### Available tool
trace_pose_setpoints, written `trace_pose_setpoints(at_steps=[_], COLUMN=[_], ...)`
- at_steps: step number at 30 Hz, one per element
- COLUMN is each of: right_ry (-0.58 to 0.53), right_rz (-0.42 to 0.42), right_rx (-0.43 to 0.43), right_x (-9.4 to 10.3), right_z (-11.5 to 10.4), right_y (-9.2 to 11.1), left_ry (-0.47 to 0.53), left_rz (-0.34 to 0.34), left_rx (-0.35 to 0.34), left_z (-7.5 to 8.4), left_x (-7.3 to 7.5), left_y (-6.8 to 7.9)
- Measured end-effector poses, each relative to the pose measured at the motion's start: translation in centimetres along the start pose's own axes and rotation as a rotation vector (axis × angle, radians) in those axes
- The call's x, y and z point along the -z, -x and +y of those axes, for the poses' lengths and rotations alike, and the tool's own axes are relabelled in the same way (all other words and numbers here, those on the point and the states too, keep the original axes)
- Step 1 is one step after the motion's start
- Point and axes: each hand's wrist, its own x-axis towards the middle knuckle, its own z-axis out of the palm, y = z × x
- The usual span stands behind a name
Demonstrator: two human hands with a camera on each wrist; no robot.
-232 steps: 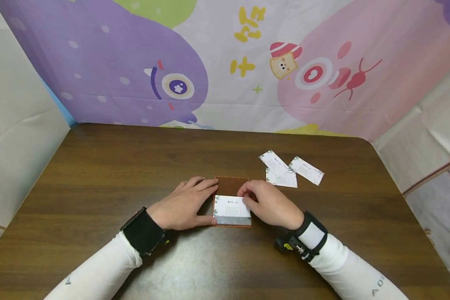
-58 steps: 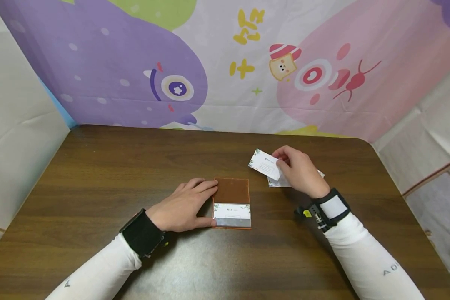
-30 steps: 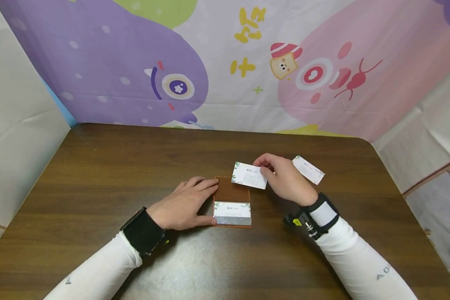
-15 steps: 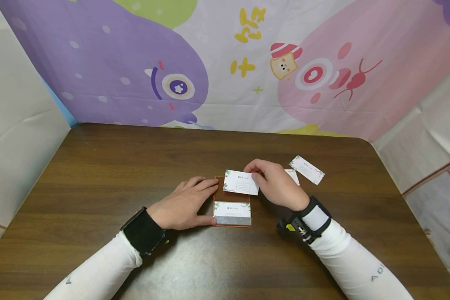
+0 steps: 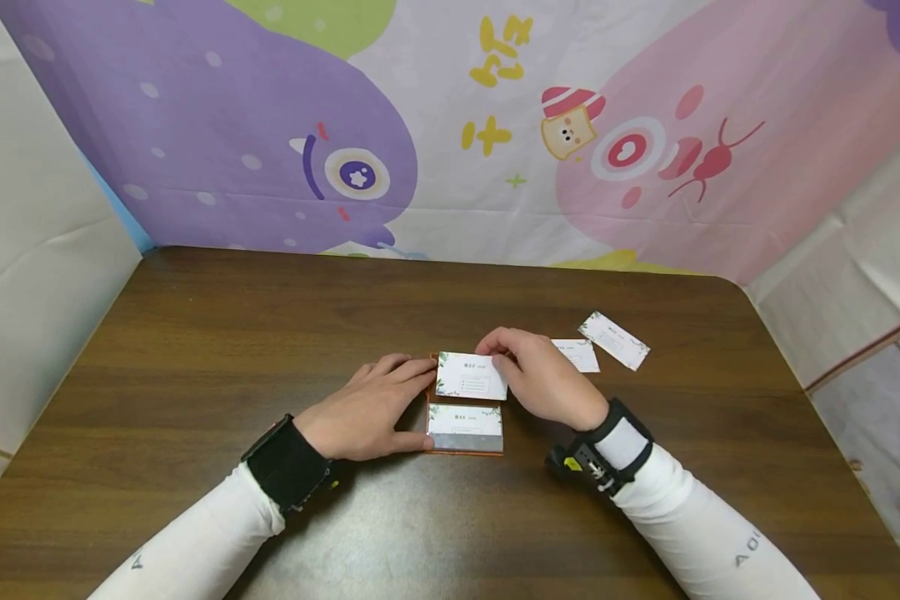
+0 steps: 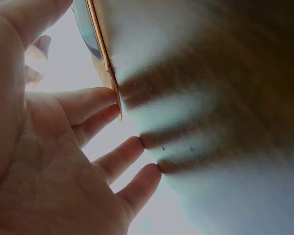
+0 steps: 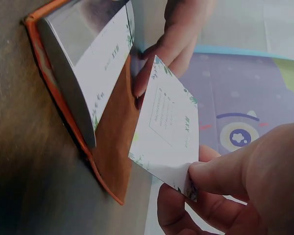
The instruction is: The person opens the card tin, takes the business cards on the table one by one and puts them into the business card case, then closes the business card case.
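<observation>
i see my right hand (image 5: pixel 543 385) has brought the white printed card (image 5: pixel 471 376), pinched at its edge, from the loose cards (image 5: pixel 613 340) to over the open orange card case (image 5: pixel 465 433); my left hand (image 5: pixel 363 410) rests flat-fingered, steadying it. insertion looks close.

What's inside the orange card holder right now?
The card holder has one white card tucked in its silver pocket. Any cards behind it are hidden. The right hand pinches another card above the open flap.
</observation>
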Motion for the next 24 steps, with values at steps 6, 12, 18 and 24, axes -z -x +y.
trace_pose_setpoints(at_steps=[6, 12, 18, 24], right_ry=[-0.003, 0.001, 0.015, 0.03], right_rz=[-0.019, -0.037, -0.047, -0.061], right_rx=[-0.006, -0.019, -0.014, -0.019], right_x=[-0.4, -0.8, -1.4, -1.8], right_z=[-0.1, -0.3, -0.3, -0.2], right_y=[0.0, 0.1, 0.2, 0.4], left_ry=[0.002, 0.006, 0.005, 0.002], left_rz=[0.005, 0.003, -0.002, -0.002], left_rx=[-0.001, -0.003, -0.001, -0.002], left_z=[0.1, 0.1, 0.2, 0.1], left_x=[0.0, 0.1, 0.1, 0.0], left_y=[0.0, 0.0, 0.1, 0.0])
